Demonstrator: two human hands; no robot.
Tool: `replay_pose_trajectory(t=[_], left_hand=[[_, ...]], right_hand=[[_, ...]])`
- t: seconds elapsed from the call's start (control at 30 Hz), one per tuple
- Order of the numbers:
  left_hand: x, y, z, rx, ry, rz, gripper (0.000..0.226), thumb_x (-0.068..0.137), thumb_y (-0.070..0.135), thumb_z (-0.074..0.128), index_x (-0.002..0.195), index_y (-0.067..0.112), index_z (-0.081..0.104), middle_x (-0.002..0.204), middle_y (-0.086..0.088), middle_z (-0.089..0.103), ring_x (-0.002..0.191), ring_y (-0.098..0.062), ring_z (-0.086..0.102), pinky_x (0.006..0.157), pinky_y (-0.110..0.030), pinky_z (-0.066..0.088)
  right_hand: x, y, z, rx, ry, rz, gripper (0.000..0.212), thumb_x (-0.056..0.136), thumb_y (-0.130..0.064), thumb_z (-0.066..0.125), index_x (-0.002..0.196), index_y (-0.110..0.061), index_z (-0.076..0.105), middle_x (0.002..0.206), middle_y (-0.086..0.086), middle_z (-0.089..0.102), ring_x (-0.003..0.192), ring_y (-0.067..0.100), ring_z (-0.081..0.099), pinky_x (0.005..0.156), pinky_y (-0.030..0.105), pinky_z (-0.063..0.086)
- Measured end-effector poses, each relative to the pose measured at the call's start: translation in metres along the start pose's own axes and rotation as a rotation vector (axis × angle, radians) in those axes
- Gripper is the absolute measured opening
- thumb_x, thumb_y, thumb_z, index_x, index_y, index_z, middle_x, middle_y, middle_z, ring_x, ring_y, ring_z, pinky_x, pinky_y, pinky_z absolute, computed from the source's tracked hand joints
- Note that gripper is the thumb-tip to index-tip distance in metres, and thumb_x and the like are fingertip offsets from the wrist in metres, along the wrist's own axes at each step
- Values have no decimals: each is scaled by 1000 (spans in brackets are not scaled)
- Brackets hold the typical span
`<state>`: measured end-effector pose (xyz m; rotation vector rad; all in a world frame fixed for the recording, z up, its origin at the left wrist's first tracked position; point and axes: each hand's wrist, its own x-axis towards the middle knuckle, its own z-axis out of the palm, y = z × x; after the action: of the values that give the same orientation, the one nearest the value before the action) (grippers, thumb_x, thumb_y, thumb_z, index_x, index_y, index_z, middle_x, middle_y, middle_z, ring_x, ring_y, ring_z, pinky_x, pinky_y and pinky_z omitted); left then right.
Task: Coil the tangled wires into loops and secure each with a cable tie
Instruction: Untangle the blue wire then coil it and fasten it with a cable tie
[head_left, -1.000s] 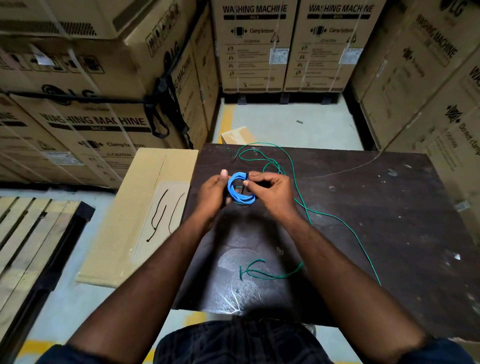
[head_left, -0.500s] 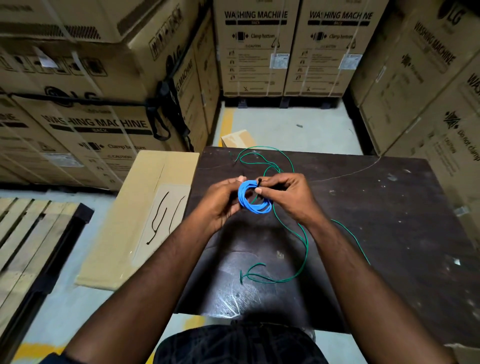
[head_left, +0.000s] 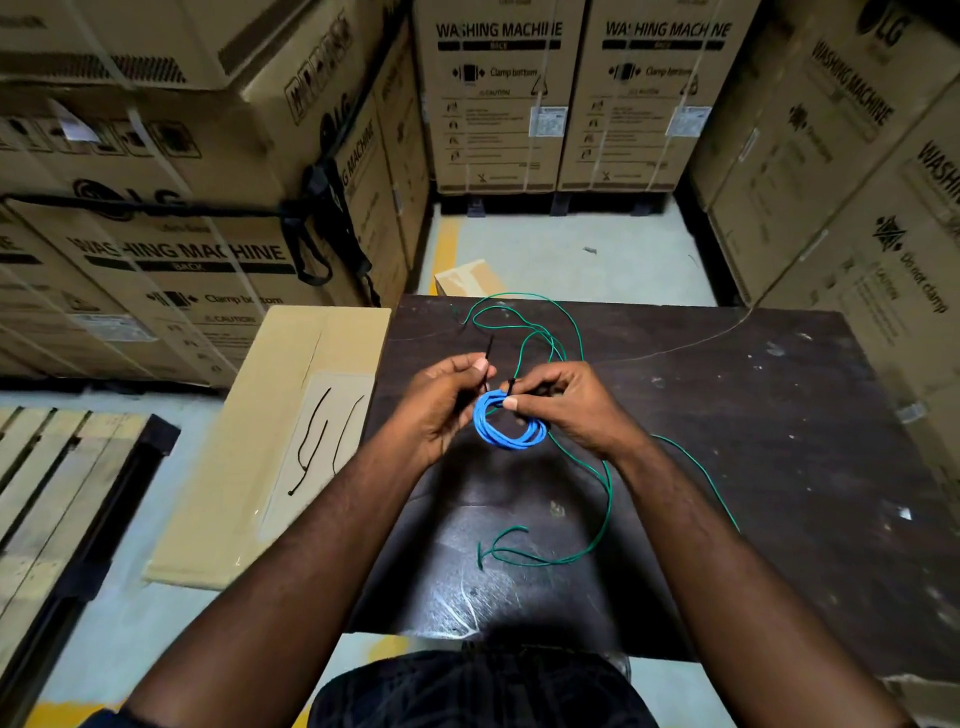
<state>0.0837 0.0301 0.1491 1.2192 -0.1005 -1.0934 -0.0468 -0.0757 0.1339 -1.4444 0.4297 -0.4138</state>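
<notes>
A coiled blue wire (head_left: 506, 428) is held above the dark table (head_left: 753, 467). My right hand (head_left: 566, 405) pinches the coil at its top, where the head of a black cable tie (head_left: 488, 364) wraps it. My left hand (head_left: 441, 400) pinches the tie's free tail, which sticks up between thumb and finger. A loose green wire (head_left: 605, 488) sprawls over the table, looping behind my hands and ending near the front edge.
Two spare black cable ties (head_left: 317, 441) lie on a flat cardboard box (head_left: 280, 415) left of the table. Stacked washing machine cartons (head_left: 498, 93) wall in the space on three sides. A wooden pallet (head_left: 47, 478) lies at the far left.
My left hand has shifted from the blue coil to the tie's tail and drawn it up and left. The coil now hangs lower from my right hand.
</notes>
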Motion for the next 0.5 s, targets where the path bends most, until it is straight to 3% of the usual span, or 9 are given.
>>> replay_pose_trajectory(t=[0.13, 0.3, 0.5], left_hand=[[2, -2, 3, 195, -20, 77, 19, 94, 3, 53, 91, 16, 66, 73, 3, 66, 61, -11, 46, 48, -15, 40], [3, -12, 15, 437, -75, 167, 26, 96, 3, 48, 86, 20, 66, 72, -2, 53, 60, -9, 41, 51, -17, 36], [6, -20, 40, 424, -139, 214, 16, 95, 9, 54, 87, 17, 65, 80, -2, 61, 68, -9, 51, 62, -23, 41]], right_hand=[[-3, 0, -4, -8, 20, 11, 10, 71, -2, 76, 75, -11, 74, 79, 21, 68, 62, 17, 60, 60, 24, 50], [-9, -6, -19, -28, 59, 19, 14, 76, 4, 72, 81, -8, 72, 62, 4, 67, 50, 9, 55, 50, 16, 43], [-12, -10, -42, -54, 91, 51, 10, 76, -1, 75, 80, -9, 71, 61, 12, 63, 49, 12, 53, 49, 21, 39]])
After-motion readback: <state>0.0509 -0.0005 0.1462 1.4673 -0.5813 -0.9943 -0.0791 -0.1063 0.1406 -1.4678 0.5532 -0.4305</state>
